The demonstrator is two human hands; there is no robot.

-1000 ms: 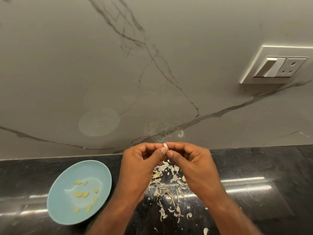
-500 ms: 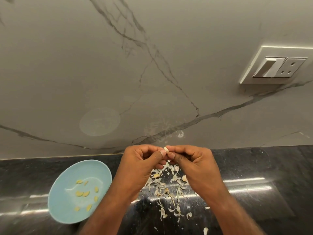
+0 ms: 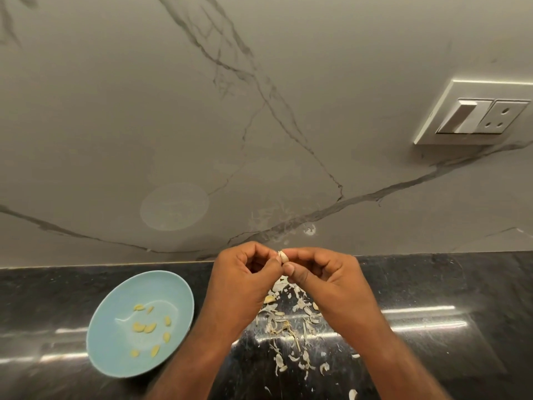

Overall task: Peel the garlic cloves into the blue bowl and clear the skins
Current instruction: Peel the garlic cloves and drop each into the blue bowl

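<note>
You hold one garlic clove (image 3: 283,256) pinched between both hands, raised above the dark worktop (image 3: 432,284) and close to the marble wall (image 3: 259,125). Your left hand (image 3: 245,280) closes its thumb and forefinger on the clove's left side; your right hand (image 3: 326,277) closes on the right side, its thumb tip just under the clove. Both hands are curled narrow, the other fingers tucked in. The clove looks pale, and whether any skin still clings to it is too small to tell.

The relation that matters next is where the blue bowl (image 3: 115,362) lies from the clove: it sits to your left and nearer to you, on the worktop, apart from the hands. Your left hand is the nearer one, with its wrist just beside the bowl's right rim. So once the clove is bare, I judge the drop to be a short move down and to the left, best made by the left hand while the right lets go.

The bowl already holds several peeled cloves (image 3: 144,327), spread over its floor. The loose skins (image 3: 288,327) lie directly under and between your wrists, with a few stray flakes nearer to you. They are not yet cleared, so the task seems partway through.
</note>
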